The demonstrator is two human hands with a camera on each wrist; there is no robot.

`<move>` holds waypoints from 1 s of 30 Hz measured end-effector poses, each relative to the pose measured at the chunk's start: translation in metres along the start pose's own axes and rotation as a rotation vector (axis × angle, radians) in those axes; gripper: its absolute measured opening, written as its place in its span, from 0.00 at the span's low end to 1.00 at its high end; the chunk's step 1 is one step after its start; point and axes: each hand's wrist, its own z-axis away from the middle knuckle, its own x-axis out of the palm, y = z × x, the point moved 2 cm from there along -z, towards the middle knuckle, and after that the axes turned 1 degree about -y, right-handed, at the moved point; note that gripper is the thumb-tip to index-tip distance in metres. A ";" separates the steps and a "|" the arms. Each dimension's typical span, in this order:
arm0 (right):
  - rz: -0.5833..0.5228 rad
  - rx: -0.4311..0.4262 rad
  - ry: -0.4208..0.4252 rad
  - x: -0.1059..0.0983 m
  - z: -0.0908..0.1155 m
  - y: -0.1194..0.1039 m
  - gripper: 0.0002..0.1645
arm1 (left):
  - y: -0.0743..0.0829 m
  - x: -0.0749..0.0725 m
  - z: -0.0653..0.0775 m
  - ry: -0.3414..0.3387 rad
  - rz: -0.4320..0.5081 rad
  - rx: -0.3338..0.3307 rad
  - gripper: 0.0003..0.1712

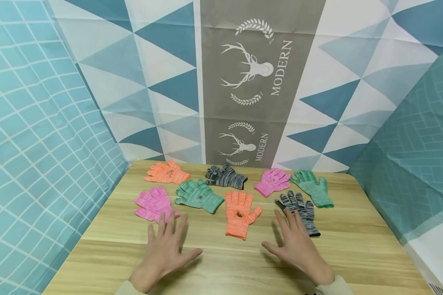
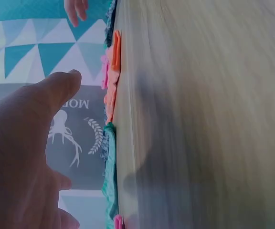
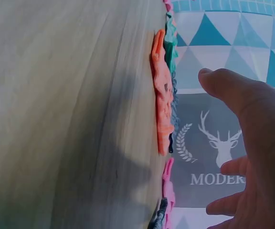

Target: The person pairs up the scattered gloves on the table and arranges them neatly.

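Note:
My left hand (image 1: 165, 250) hovers low over the table with fingers spread, its fingertips overlapping the lower edge of a pink glove (image 1: 154, 203) in the head view. Over on the other side, my right hand (image 1: 298, 248) is also spread and holds nothing; its fingertips reach the near edge of a black-and-grey glove (image 1: 305, 211). Between the hands lies an orange glove (image 1: 236, 227) with a dark-edged hole in its palm. A green glove (image 1: 195, 192) with a dark spot sits left of it. In the left wrist view, the thumb (image 2: 56, 88) stands out above the tabletop.
Along the back lie another orange glove (image 1: 164, 174) with a dark smudge, a second black-and-grey glove (image 1: 227, 178), a second pink glove (image 1: 271, 182) and a second green glove (image 1: 315, 190). Patterned cloth walls (image 1: 240, 102) enclose the wooden table (image 1: 221, 266) behind and at both sides.

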 end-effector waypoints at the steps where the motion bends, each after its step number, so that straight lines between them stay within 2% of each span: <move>1: -0.013 0.002 -0.007 0.000 -0.002 0.001 0.62 | -0.002 0.000 0.000 -0.004 0.002 -0.004 0.62; 10: -0.121 0.013 -0.092 -0.001 -0.017 0.013 0.61 | -0.017 -0.002 0.000 -0.002 0.000 -0.045 0.62; 15: -0.158 0.013 -0.108 -0.003 -0.030 0.021 0.59 | -0.021 -0.006 0.003 0.007 -0.001 -0.058 0.62; 20: -0.216 0.007 -0.092 -0.004 -0.048 0.029 0.53 | -0.027 -0.013 0.009 0.014 -0.005 -0.075 0.60; 26: -0.287 0.046 -0.110 -0.002 -0.077 0.042 0.45 | -0.034 -0.019 0.019 0.016 -0.018 -0.095 0.62; 30: -0.295 0.075 -0.118 0.002 -0.093 0.052 0.42 | -0.036 -0.022 0.023 0.017 -0.016 -0.108 0.63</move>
